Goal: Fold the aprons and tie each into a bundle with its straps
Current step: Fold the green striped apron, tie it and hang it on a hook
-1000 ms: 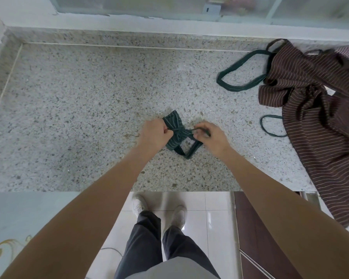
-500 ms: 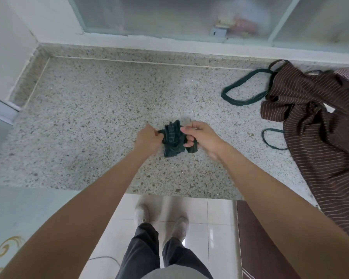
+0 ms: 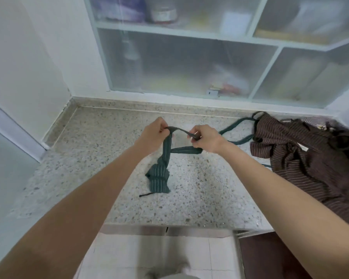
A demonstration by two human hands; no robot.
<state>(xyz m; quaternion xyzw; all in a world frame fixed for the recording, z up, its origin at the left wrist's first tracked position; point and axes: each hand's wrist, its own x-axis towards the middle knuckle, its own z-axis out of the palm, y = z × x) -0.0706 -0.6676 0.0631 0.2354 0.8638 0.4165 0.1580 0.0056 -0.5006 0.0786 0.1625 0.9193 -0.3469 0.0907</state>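
Speckled stone counter under frosted cabinet doors, with a green strap lifted above it.

From the left: the left hand pinches one end of the green striped strap at the top, and the strap's wider end hangs down to rest on the counter (a loose thread trails beside it). The right hand grips the other part of the strap, a loop arching between the two hands. Further right, well apart, the brown striped apron lies crumpled and unfolded, a green loop lying beside it. To do this step well, I would keep the strap flat and untwisted between both grips, with even tension, before drawing any knot tight.
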